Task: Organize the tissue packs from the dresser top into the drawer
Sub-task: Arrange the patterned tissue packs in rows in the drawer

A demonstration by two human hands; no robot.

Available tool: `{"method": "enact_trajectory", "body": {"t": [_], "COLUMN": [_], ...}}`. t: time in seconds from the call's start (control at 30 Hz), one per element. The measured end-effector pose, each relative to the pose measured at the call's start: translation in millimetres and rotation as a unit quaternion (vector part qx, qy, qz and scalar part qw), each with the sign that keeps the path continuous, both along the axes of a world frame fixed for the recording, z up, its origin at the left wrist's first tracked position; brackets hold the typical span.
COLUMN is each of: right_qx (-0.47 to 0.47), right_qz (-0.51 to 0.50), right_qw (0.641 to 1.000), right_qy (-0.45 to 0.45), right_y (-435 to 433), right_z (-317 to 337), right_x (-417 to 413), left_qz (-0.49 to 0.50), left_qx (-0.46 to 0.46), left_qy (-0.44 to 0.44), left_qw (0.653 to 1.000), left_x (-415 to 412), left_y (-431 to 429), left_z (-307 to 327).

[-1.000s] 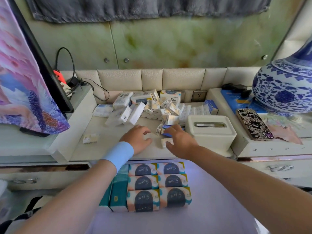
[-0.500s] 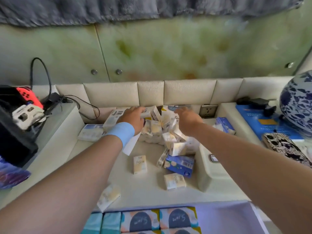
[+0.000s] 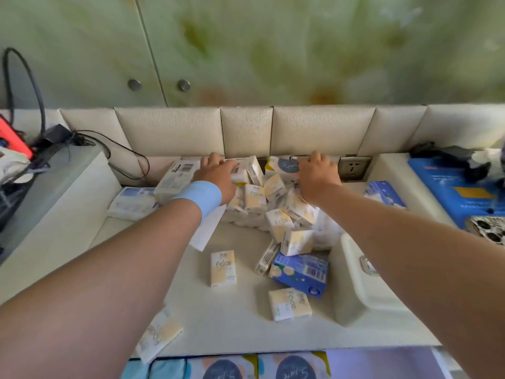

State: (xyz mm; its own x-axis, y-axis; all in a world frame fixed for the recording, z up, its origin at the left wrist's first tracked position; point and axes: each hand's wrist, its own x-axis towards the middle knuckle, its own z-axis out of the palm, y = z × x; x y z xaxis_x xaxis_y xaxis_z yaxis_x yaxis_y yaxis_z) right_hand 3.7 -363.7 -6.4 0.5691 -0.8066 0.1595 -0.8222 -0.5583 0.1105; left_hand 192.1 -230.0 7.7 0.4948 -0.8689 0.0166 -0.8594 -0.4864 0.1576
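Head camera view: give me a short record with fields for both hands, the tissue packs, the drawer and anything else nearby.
pile of tissue packs: heaped at the back of the dresser top
left hand: on the pile's back left; grip unclear
right hand: on the pile's back right; fingertips hidden
loose packs: several in front, among them a blue pack
drawer: open below, packs side by side inside
other: white box, wall socket, phone on the right
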Motion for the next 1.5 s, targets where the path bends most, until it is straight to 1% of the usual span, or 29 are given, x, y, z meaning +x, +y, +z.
{"method": "enact_trajectory", "body": {"t": [0.1, 0.17, 0.27, 0.33, 0.4, 0.5, 0.57, 0.63, 0.73, 0.87, 0.97, 1.03, 1.1, 1.17, 1.23, 1.37, 1.5], "right_qx": [-0.026, -0.027, 0.032, 0.068, 0.081, 0.081, 0.088, 0.109, 0.131, 0.133, 0.140, 0.147, 0.145, 0.137, 0.123, 0.093, 0.093], "right_qz": [0.024, 0.046, 0.067, 0.079, 0.091, 0.093, 0.086, 0.075, 0.062, 0.068, 0.064, 0.060, 0.061, 0.072, 0.086, 0.115, 0.128], "right_qw": [0.999, 0.994, 0.979, 0.969, 0.965, 0.962, 0.960, 0.956, 0.952, 0.950, 0.947, 0.946, 0.947, 0.947, 0.948, 0.949, 0.940], "right_qy": [-0.031, -0.090, -0.191, -0.225, -0.233, -0.243, -0.253, -0.261, -0.269, -0.273, -0.280, -0.284, -0.281, -0.281, -0.280, -0.278, -0.303], "right_y": [6.2, 13.9, 34.8, 51.7, 67.1, 79.8, 82.4, 82.0, 77.4, 70.0, 68.3, 69.6, 72.1, 76.9, 86.8, 123.4, 166.7], "right_z": [13.6, 25.8, 43.9, 49.7, 49.3, 42.3, 37.2, 33.3, 28.7, 22.1, 16.3, 15.1, 19.4, 26.8, 34.8, 48.8, 62.0], "right_x": [-4.4, -10.3, -20.9, -28.9, -36.0, -40.5, -40.3, -39.4, -36.4, -32.2, -31.0, -31.7, -34.1, -38.1, -43.8, -56.9, -73.4], "left_qz": [0.004, 0.003, -0.007, -0.002, 0.014, 0.017, 0.016, 0.016, -0.004, -0.013, -0.004, 0.012, 0.021, 0.015, 0.009, -0.025, -0.039], "left_qx": [0.005, 0.016, 0.057, 0.101, 0.113, 0.095, 0.093, 0.091, 0.085, 0.088, 0.048, -0.014, -0.071, -0.105, -0.133, -0.211, -0.224], "left_qy": [0.030, 0.006, -0.054, -0.065, -0.032, 0.045, 0.069, 0.067, 0.035, 0.034, -0.002, -0.028, -0.029, 0.000, 0.049, 0.147, 0.234], "left_qw": [1.000, 1.000, 0.997, 0.993, 0.993, 0.994, 0.993, 0.994, 0.996, 0.995, 0.999, 0.999, 0.997, 0.994, 0.990, 0.966, 0.945], "left_x": [0.9, -1.0, -6.1, -11.3, -15.8, -21.0, -21.0, -16.8, -5.7, 4.1, 8.3, 6.9, 2.7, -2.7, -10.5, -33.0, -60.4], "left_y": [4.0, 5.9, 6.1, 7.0, 9.9, 15.7, 20.9, 26.5, 29.2, 20.6, 22.8, 30.3, 40.5, 52.9, 69.7, 112.0, 161.3], "left_z": [2.7, 7.5, 13.0, 14.6, 15.7, 19.2, 22.2, 23.6, 22.8, 18.8, 15.0, 14.7, 18.6, 24.5, 31.8, 43.8, 53.6]}}
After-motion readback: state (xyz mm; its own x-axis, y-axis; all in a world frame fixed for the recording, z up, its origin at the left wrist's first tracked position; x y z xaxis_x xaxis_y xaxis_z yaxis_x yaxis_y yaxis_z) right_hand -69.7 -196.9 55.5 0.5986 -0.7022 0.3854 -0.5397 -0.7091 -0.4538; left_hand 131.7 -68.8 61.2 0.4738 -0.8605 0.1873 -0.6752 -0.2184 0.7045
